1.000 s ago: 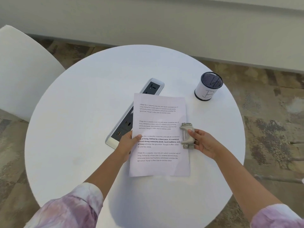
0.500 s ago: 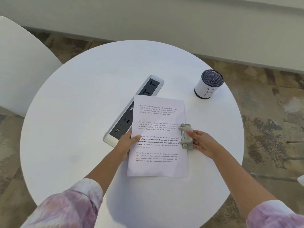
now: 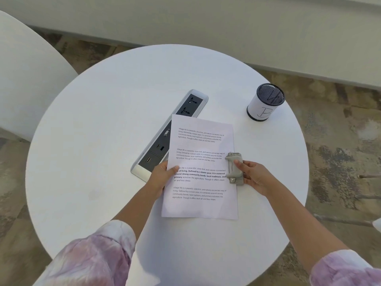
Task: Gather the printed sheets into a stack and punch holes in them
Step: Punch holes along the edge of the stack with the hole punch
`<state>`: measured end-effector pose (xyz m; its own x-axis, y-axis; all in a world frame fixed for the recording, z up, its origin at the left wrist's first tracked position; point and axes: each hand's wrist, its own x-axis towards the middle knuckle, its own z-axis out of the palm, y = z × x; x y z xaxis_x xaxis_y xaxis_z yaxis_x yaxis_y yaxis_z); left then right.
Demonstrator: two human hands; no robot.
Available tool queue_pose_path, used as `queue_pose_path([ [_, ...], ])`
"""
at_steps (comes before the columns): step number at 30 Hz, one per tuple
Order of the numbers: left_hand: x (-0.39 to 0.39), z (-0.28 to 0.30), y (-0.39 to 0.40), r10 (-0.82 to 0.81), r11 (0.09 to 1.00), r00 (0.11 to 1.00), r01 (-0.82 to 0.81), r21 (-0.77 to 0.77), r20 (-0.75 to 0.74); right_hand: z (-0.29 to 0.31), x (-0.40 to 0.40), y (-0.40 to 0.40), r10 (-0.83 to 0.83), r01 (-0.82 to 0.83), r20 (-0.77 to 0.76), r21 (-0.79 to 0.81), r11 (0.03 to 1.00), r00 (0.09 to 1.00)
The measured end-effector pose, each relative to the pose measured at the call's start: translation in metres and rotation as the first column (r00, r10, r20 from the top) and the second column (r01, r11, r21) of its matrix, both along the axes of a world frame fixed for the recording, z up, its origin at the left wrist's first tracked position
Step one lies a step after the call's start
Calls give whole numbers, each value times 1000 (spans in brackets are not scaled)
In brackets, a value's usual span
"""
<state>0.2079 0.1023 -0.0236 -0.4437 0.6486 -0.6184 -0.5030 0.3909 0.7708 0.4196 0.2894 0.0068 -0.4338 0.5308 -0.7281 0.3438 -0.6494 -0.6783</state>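
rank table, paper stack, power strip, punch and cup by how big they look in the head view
1. table
2. paper stack
3. power strip, partly hidden under the paper
4. cup
5. punch, partly covered by fingers

You are looking down on a round white table (image 3: 99, 153) that fills most of the view, evenly lit by soft light. Behind the table's far edge a plain pale wall (image 3: 206, 19) runs across the top, and around the table the floor (image 3: 338, 145) shows as mottled brown and grey, worn in patches. To the table's left, close to its rim, curves the smooth white back of a chair (image 3: 24, 79), and set into the tabletop near its middle is a long silver power strip (image 3: 183, 108) with dark sockets.
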Motion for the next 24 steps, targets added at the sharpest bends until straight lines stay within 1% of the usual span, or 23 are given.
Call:
queue_pose_path([
  [18, -1, -4, 0, 9, 999, 999, -10, -32, -37, 4, -1, -2, -30, 30, 5, -22, 999, 1000],
  [24, 1, -1, 0, 25, 999, 999, -26, -35, -29, 4, -3, -1, 16, -16, 33, 1, 1000, 999],
])
